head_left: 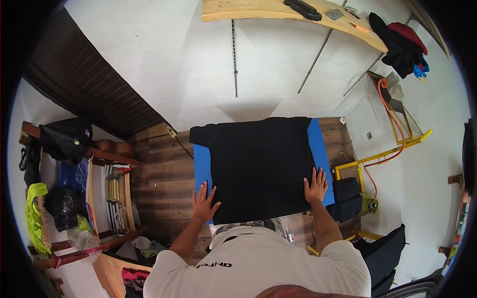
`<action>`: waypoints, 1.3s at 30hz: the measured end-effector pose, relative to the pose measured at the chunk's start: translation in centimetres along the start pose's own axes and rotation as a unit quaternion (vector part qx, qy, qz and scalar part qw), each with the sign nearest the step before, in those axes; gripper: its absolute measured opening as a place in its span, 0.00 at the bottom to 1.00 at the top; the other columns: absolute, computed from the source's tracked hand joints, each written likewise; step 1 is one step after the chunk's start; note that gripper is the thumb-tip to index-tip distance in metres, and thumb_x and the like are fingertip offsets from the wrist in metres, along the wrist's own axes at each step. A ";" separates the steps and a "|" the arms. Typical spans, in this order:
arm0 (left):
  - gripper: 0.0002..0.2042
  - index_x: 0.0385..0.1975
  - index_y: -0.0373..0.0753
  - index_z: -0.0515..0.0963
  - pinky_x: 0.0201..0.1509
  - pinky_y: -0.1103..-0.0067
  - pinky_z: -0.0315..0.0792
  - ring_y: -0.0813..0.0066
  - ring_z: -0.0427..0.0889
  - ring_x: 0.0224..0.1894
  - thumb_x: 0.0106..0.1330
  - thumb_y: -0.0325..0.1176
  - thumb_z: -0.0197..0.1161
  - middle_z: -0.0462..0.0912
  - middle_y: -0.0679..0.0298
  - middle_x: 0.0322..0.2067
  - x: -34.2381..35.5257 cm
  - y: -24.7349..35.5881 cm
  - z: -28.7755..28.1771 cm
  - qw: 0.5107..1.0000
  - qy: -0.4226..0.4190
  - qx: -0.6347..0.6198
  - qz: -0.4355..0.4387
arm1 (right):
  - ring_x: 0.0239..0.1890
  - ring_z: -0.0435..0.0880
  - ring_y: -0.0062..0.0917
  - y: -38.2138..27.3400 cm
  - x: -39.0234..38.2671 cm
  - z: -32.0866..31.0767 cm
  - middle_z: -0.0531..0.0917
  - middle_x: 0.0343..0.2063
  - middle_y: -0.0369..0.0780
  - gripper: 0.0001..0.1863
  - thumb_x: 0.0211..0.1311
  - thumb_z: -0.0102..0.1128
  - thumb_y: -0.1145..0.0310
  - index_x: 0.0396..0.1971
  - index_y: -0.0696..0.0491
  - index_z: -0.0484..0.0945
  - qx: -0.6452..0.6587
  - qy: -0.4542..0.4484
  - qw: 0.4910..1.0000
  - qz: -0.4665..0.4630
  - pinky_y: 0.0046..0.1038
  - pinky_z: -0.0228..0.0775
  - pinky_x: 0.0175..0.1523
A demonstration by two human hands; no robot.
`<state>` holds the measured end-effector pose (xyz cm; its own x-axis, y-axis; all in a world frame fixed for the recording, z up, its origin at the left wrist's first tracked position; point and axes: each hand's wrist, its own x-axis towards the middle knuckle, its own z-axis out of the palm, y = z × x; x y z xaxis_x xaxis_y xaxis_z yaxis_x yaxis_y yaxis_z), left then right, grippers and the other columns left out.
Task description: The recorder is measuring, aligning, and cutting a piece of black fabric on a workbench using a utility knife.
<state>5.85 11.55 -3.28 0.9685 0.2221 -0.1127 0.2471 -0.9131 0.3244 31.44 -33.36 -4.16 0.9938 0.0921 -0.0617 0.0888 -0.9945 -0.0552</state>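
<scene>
Worker at a counter, seen from above, from near to far. Nearest is the person's white shirt (pixel 258 263), from which both bare forearms extend forward. The left hand (pixel 202 206) rests palm down beside the near left portion of the black cloth (pixel 261 169); its fingers are spread apart and clamp nothing, most of them over the blue surface, with the thumb side meeting the cloth's edge. The right hand (pixel 315 189) lies likewise palm down at the cloth's right side, a little farther forward, fingers apart, its thumb side at the edge of the fabric and its outer fingers over blue. The cloth thus lies between the two hands and extends well beyond them toward the far side. It is spread flat on the blue counter (pixel 320 149), covering the middle and leaving a blue strip along either side; its far left corner projects past the left strip. Around the counter shows a wood-patterned floor (pixel 164 174). At left stands a wooden rack (pixel 119 158) bearing a black bag (pixel 67 139); at right, a yellow metal frame (pixel 365 160) with an orange hose (pixel 397 121). Farthest, a wooden shelf (pixel 268 10) is fixed to the white wall (pixel 189 64), dark clothing (pixel 397 47) hanging at its right end.
</scene>
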 end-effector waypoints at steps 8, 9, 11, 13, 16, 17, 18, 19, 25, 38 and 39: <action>0.30 0.73 0.51 0.66 0.78 0.41 0.35 0.48 0.46 0.81 0.73 0.52 0.57 0.50 0.50 0.78 2.3 2.0 -0.8 0.997 0.051 0.025 -0.060 | 0.81 0.48 0.42 0.1 0.3 0.1 0.50 0.80 0.42 0.39 0.74 0.45 0.40 0.79 0.38 0.53 0.016 0.014 1.000 -0.010 0.52 0.41 0.78; 0.29 0.71 0.50 0.68 0.77 0.40 0.36 0.46 0.46 0.81 0.71 0.50 0.60 0.52 0.48 0.78 3.2 2.6 -0.8 0.991 0.081 0.014 -0.102 | 0.80 0.50 0.43 0.1 0.7 0.0 0.52 0.80 0.43 0.38 0.73 0.47 0.41 0.79 0.39 0.56 0.024 0.017 0.999 -0.014 0.53 0.44 0.77; 0.28 0.68 0.46 0.69 0.77 0.42 0.38 0.42 0.46 0.80 0.71 0.49 0.60 0.52 0.45 0.77 6.5 3.4 -0.7 0.986 0.136 0.014 -0.097 | 0.80 0.52 0.43 0.3 2.3 -0.3 0.53 0.79 0.44 0.38 0.72 0.50 0.43 0.78 0.41 0.58 0.028 0.018 0.999 -0.020 0.54 0.46 0.76; 0.30 0.71 0.46 0.67 0.79 0.45 0.39 0.42 0.45 0.80 0.73 0.52 0.57 0.51 0.46 0.78 10.7 3.9 -0.5 0.982 0.176 0.008 -0.065 | 0.78 0.55 0.44 0.2 5.6 -0.8 0.57 0.78 0.44 0.36 0.72 0.51 0.44 0.76 0.41 0.61 0.070 0.030 0.994 -0.072 0.52 0.50 0.74; 0.34 0.77 0.50 0.59 0.80 0.47 0.37 0.44 0.43 0.81 0.75 0.59 0.50 0.46 0.49 0.80 17.8 3.2 0.0 0.989 0.131 0.036 -0.058 | 0.80 0.53 0.43 -1.2 11.8 -1.0 0.55 0.79 0.42 0.35 0.76 0.45 0.41 0.77 0.38 0.58 0.081 0.097 0.970 -0.206 0.50 0.50 0.75; 0.36 0.79 0.52 0.56 0.80 0.46 0.36 0.45 0.42 0.81 0.76 0.61 0.48 0.44 0.51 0.80 19.7 2.4 0.0 0.992 0.080 0.061 -0.075 | 0.80 0.53 0.43 -1.7 14.0 -0.9 0.55 0.79 0.42 0.35 0.76 0.45 0.41 0.77 0.38 0.58 0.088 0.074 0.973 -0.199 0.50 0.50 0.75; 0.36 0.80 0.55 0.53 0.80 0.46 0.34 0.48 0.41 0.82 0.76 0.63 0.46 0.42 0.54 0.81 21.3 1.7 0.0 0.992 0.059 0.053 -0.096 | 0.81 0.49 0.42 -2.4 16.0 -0.6 0.51 0.80 0.40 0.35 0.78 0.40 0.40 0.79 0.36 0.55 0.039 0.027 0.975 -0.218 0.51 0.47 0.76; 0.36 0.80 0.57 0.52 0.80 0.46 0.33 0.49 0.41 0.82 0.76 0.63 0.45 0.42 0.55 0.81 22.8 0.9 -0.1 0.991 0.074 0.066 -0.087 | 0.82 0.46 0.41 -2.9 17.8 -0.4 0.48 0.81 0.39 0.35 0.79 0.35 0.38 0.80 0.34 0.51 -0.028 -0.040 0.973 -0.224 0.52 0.44 0.78; 0.36 0.81 0.62 0.45 0.79 0.43 0.27 0.50 0.36 0.83 0.76 0.66 0.37 0.36 0.60 0.82 28.7 -0.1 -1.0 0.983 -0.014 0.134 -0.122 | 0.83 0.39 0.43 -3.6 24.8 -0.2 0.43 0.82 0.40 0.35 0.79 0.33 0.39 0.81 0.31 0.45 -0.059 -0.035 0.970 -0.234 0.58 0.33 0.79; 0.33 0.78 0.57 0.60 0.79 0.44 0.38 0.45 0.46 0.81 0.75 0.59 0.52 0.50 0.51 0.79 25.2 15.4 6.7 0.979 0.157 0.062 -0.112 | 0.77 0.59 0.44 -14.7 15.9 2.3 0.63 0.75 0.44 0.35 0.73 0.52 0.43 0.74 0.43 0.66 0.100 0.097 0.927 -0.348 0.54 0.50 0.76; 0.35 0.78 0.58 0.59 0.78 0.42 0.38 0.45 0.46 0.81 0.74 0.64 0.50 0.49 0.53 0.80 23.4 13.7 6.0 0.974 0.171 0.084 -0.122 | 0.78 0.58 0.44 -12.3 16.3 2.1 0.61 0.76 0.44 0.36 0.74 0.50 0.42 0.75 0.44 0.64 0.073 0.071 0.942 -0.319 0.53 0.49 0.77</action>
<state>31.76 2.15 -7.09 0.8423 0.5140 0.1621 0.4901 -0.8556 0.1665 46.41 -19.55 -6.54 0.7412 0.6509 0.1642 0.6713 -0.7208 -0.1727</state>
